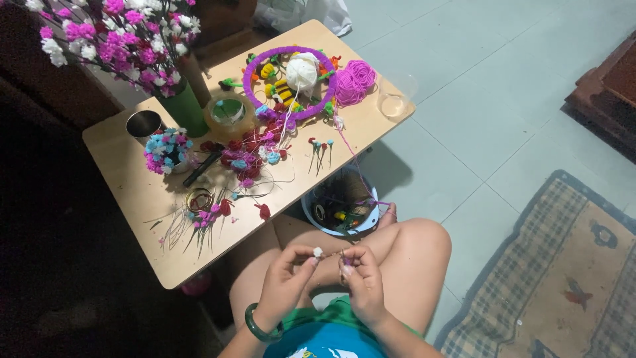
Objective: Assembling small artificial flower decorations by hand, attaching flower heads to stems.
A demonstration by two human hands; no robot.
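Note:
My left hand [286, 278], with a green bangle on the wrist, pinches a thin wire topped by a small white flower bud [318, 252] above my lap. My right hand [361, 278] pinches the other end of the same wire, close beside the left. A strand of pink yarn runs from my hands up to the pink yarn ball [354, 81] on the low wooden table [132, 192]. A white yarn ball [302, 70] lies inside a purple fuzzy hoop [255, 63] on that table.
Small yarn flowers and wire stems [248, 156] are scattered on the table, beside a tape roll [228, 114], a metal cup [144, 123], a clear glass [393, 104] and a green vase of flowers [185, 109]. A blue bowl of supplies [341, 205] sits by my knee. A rug [556, 285] lies to the right.

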